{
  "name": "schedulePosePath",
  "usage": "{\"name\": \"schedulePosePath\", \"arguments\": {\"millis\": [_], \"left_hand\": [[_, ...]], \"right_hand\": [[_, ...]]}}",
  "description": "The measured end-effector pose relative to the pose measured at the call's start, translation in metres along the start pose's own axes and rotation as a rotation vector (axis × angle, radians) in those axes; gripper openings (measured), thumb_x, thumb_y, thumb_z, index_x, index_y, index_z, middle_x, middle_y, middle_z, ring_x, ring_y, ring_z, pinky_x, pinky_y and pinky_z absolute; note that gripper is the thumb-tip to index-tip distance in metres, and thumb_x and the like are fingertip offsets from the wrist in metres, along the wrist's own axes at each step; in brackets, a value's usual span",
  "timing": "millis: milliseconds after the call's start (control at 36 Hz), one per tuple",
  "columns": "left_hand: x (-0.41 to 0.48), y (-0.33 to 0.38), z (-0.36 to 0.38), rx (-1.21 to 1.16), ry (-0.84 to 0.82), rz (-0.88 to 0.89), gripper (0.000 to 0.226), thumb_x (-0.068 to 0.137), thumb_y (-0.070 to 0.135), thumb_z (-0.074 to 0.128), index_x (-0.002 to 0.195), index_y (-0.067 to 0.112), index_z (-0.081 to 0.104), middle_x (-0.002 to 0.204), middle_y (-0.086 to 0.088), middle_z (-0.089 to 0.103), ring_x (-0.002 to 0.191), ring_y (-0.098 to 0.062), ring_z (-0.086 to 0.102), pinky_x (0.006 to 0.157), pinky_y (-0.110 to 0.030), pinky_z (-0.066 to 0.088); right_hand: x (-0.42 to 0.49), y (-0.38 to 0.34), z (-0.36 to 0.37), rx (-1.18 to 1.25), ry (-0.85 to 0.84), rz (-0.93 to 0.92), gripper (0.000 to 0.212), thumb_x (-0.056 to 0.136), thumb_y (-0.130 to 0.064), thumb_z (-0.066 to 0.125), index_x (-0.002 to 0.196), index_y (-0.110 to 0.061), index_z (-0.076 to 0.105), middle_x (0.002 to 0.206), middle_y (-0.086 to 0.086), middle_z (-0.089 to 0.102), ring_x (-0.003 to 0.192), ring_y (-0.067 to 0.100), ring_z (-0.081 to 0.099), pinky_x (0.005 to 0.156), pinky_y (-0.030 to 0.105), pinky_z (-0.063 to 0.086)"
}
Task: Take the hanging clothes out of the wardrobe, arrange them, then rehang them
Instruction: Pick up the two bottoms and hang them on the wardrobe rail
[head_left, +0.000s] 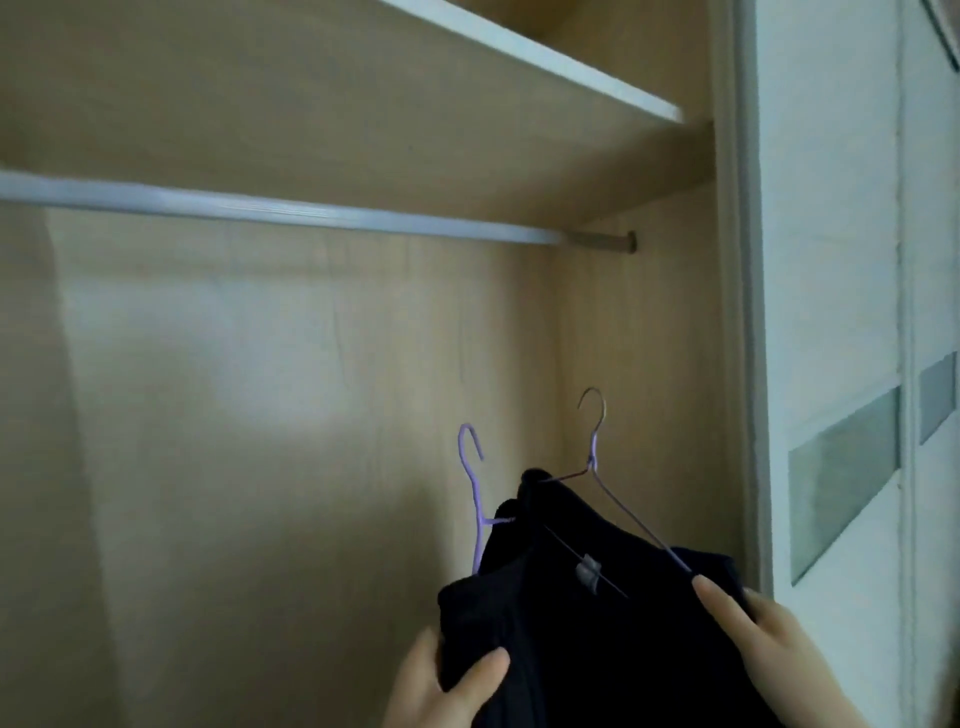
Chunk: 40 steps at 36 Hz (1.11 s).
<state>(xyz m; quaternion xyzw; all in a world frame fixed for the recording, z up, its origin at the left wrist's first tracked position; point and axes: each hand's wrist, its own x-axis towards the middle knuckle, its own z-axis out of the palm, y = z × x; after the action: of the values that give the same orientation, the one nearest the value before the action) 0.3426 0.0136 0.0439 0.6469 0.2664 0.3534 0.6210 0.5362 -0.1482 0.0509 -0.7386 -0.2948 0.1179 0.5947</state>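
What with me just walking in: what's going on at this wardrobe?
A person holds dark clothes on two purple wire hangers in front of the open wardrobe. The left hand grips the fabric low down; the right hand holds its right shoulder. Both hooks are below the rail, not on it, and the stretch of rail in view carries nothing.

Your one view comes from the camera on your head. You stand close before the open pale wooden wardrobe (311, 415), and the lens faces into it and tilts upward: the silver metal hanging rail (311, 212) crosses the upper half, with the underside of the white-edged wooden shelf (545, 58) above. The white sliding door (831, 260) fills the right edge. Nearest the lens, at the bottom edge, your left hand (441, 686) and right hand (779, 644) grip the dark navy clothes (597, 639).
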Motion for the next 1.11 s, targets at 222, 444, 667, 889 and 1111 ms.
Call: {"name": "schedulePosePath", "arguments": {"millis": [222,444,667,889,1111], "left_hand": [[0.121,0.109,0.039,0.062,0.036,0.165,0.041,0.061,0.018,0.073,0.098,0.002,0.065,0.087,-0.014,0.075,0.082,-0.030,0.071,0.079,-0.041,0.055],[0.201,0.205,0.067,0.247,0.109,0.329,0.003,0.083,0.008,0.067,0.082,0.007,0.069,0.074,-0.007,0.071,0.065,-0.020,0.067,0.067,-0.028,0.053],[0.260,0.249,0.095,0.266,0.183,0.285,0.045,0.077,0.015,0.073,0.115,-0.006,0.059,0.106,-0.019,0.068,0.094,-0.032,0.067,0.088,-0.039,0.053],[0.298,0.227,0.111,0.329,0.243,0.203,0.048,0.081,0.013,0.071,0.119,-0.010,0.054,0.112,-0.019,0.064,0.102,-0.031,0.063,0.084,-0.032,0.047],[0.311,0.199,0.118,0.279,0.221,0.246,0.024,0.079,0.010,0.068,0.099,-0.002,0.064,0.102,-0.021,0.069,0.096,-0.035,0.066,0.094,-0.047,0.051]], "right_hand": [[0.152,-0.071,-0.011,0.187,-0.064,-0.192,0.043,0.091,-0.035,0.053,0.096,0.007,0.064,0.076,0.022,0.067,0.068,0.034,0.063,0.064,0.034,0.042],[0.241,-0.148,-0.025,0.356,-0.037,-0.320,0.046,0.093,-0.035,0.050,0.103,0.008,0.062,0.079,0.019,0.057,0.062,0.025,0.055,0.055,0.028,0.040],[0.293,-0.175,-0.028,0.299,-0.036,-0.361,0.032,0.094,-0.034,0.049,0.093,-0.006,0.063,0.077,0.010,0.064,0.070,0.023,0.061,0.061,0.029,0.045],[0.321,-0.155,-0.014,0.107,-0.028,-0.333,0.037,0.093,-0.036,0.050,0.091,-0.002,0.065,0.077,0.010,0.064,0.071,0.026,0.063,0.059,0.030,0.041],[0.325,-0.141,-0.008,0.128,-0.019,-0.347,0.034,0.092,-0.036,0.052,0.093,-0.005,0.065,0.083,0.009,0.067,0.082,0.031,0.068,0.063,0.030,0.045]]}}
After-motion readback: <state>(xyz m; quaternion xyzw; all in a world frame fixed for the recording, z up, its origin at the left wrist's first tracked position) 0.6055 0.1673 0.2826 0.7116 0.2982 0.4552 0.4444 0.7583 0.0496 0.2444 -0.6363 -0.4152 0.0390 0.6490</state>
